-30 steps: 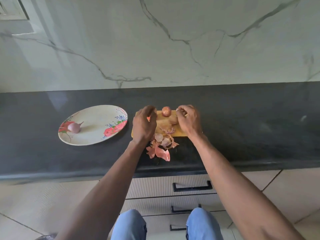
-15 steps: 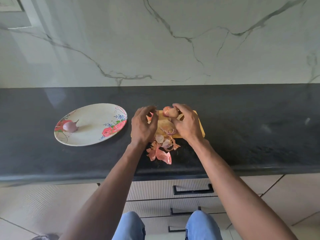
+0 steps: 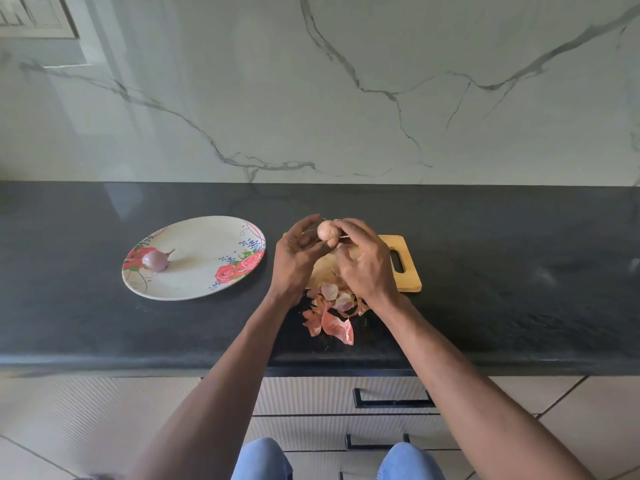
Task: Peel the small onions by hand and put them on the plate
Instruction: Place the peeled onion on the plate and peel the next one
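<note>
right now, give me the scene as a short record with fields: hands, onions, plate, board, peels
left hand: left hand holds the unpeeled onion from below
right hand: right hand pinches the onion's top
onion held: above the cutting board, skin on
plate: floral plate on the black counter, left of the hands
on plate: one peeled onion
peels: pile of skins at the board's near edge

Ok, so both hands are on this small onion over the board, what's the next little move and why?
Probably pull the dry skin off with the right hand while the left hand steadies the onion. It still looks pale and papery, unlike the shiny purple peeled onion on the plate, so it likely isn't ready to go there. Let the skin fall on the peels.
</note>
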